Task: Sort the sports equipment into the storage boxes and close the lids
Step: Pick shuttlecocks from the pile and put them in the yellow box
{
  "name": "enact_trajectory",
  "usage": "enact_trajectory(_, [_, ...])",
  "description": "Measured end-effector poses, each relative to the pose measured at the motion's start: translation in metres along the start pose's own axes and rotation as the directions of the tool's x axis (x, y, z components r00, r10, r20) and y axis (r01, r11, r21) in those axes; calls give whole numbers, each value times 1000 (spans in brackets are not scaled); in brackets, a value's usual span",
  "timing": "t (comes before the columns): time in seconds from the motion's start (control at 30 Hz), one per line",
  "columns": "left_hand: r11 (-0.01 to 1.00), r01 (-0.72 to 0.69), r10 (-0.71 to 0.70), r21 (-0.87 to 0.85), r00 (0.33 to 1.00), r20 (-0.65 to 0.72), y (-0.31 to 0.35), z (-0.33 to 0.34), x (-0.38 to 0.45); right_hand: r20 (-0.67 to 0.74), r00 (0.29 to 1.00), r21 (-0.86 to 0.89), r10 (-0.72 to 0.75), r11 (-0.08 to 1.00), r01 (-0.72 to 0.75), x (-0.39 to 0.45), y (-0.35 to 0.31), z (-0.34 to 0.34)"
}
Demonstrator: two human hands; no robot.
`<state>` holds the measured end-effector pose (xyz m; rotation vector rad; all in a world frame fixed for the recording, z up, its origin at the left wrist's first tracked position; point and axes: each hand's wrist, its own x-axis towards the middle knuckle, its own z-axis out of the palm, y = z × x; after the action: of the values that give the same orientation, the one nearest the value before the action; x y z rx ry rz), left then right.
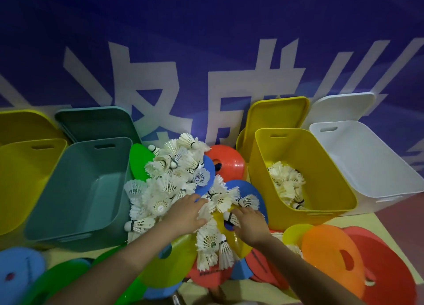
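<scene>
Nearest: flat marker discs spread on the floor. Blue disc (pixel 16 275) at the near left, green disc (pixel 66 281) beside it, lime disc (pixel 169 265) under the left forearm, orange disc (pixel 330 256) overlapping a red disc (pixel 390 270) at the near right. A red disc (pixel 211 277) in the near middle carries a line of dark print, too small to read.

Left hand (pixel 187 214): palm down on the shuttlecock pile (pixel 174 180), fingers spread and fairly straight, pressing on the feathers, not wrapped round anything I can make out.
Right hand (pixel 250 222): also palm down, fingers curled over a shuttlecock (pixel 231 218) lying on a yellow disc (pixel 238 240); looks like it grips it, though the thumb is hidden.

The pile lies on the floor between the boxes, mixed with a green disc (pixel 137 160), two blue discs (pixel 250 190) and, further back, a red cone-shaped marker (pixel 229 160). Some shuttlecocks show small round logos inside the skirt, unreadable.

Boxes, all with lids off:
- teal box (pixel 75 190) left of the pile, nothing visible inside
- olive-yellow box (pixel 20 178) at the far left
- yellow box (pixel 298 178) right of the pile, shuttlecocks (pixel 286 185) in its bottom
- white box (pixel 367 162) just beyond it on the right

Lids lean upright behind each box against the wall: teal lid (pixel 96 123), yellow lid (pixel 277 116), white lid (pixel 344 107).

Farthest: blue banner (pixel 206 29) with big white Chinese characters, cropped by the boxes, so not reliably readable.
</scene>
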<state>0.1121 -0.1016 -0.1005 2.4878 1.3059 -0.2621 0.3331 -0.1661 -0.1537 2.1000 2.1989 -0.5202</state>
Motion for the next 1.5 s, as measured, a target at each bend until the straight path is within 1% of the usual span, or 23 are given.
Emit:
enact_trajectory(0.1, [996, -15, 13, 83, 1000, 26, -1, 2, 7, -10, 1000, 44, 9, 999, -9, -1, 0, -3])
enact_trajectory(0.17, [993, -21, 18, 119, 999, 27, 0, 1, 11, -46, 999, 88, 5, 996, -1, -5, 2, -8])
enact_trajectory(0.27, [995, -21, 21, 96, 1000, -2, -1, -1, 16, -119, 993, 171, -2, 985, 22, -12, 6, -18])
enact_trajectory(0.37, [998, -19, 15, -60, 998, -64, -2, -2, 16, -159, 987, 333, 37, 943, 19, -20, 12, -30])
enact_trajectory(0.43, [984, -28, 5, -178, 992, -130, -4, -3, 15, -201, 978, 419, 57, 908, 33, -25, 14, -38])
enact_trajectory(0.57, [936, -43, -52, -348, 964, -260, -1, -11, 16, -340, 935, 516, 102, 851, 94, -37, 13, -63])
enact_trajectory(0.63, [899, -26, -108, -437, 955, -278, 1, -20, 19, -385, 913, 568, 135, 814, 119, -40, 16, -79])
enact_trajectory(0.7, [834, -6, -183, -551, 940, -288, 6, -35, 25, -414, 893, 627, 174, 766, 142, -39, 26, -94])
enact_trajectory(0.77, [778, -18, -244, -628, 913, -328, 15, -53, 35, -464, 852, 660, 242, 736, 151, -34, 44, -109])
enact_trajectory(0.83, [732, -57, -270, -679, 891, -366, 33, -71, 46, -511, 781, 677, 359, 728, 108, -25, 70, -121])
enact_trajectory(0.87, [703, -84, -270, -707, 887, -374, 44, -78, 53, -504, 753, 689, 424, 723, 54, -21, 86, -125])
enact_trajectory(0.93, [656, -131, -245, -743, 894, -375, 70, -87, 68, -458, 723, 679, 518, 728, -91, -15, 122, -128])
enact_trajectory(1.0, [635, -177, -191, -752, 907, -375, 97, -90, 85, -427, 720, 615, 547, 759, -212, -17, 155, -127])
enact_trajectory(1.1, [617, -227, -104, -753, 926, -364, 141, -90, 110, -404, 760, 504, 510, 817, -280, -24, 190, -122])
enact_trajectory(1.2, [634, -265, -13, -726, 936, -352, 180, -84, 138, -331, 821, 453, 464, 842, -293, -31, 209, -108])
enact_trajectory(1.27, [683, -260, 43, -682, 947, -318, 199, -76, 159, -312, 832, 484, 459, 830, -276, -34, 211, -101])
enact_trajectory(1.33, [752, -231, 87, -617, 963, -256, 211, -63, 181, -338, 795, 543, 504, 795, -272, -35, 209, -98])
enact_trajectory(1.4, [823, -182, 101, -539, 979, -176, 218, -46, 201, -370, 755, 578, 541, 770, -269, -34, 209, -97])
enact_trajectory(1.5, [900, -93, 65, -426, 995, -80, 221, -25, 228, -402, 718, 599, 568, 756, -263, -34, 211, -96])
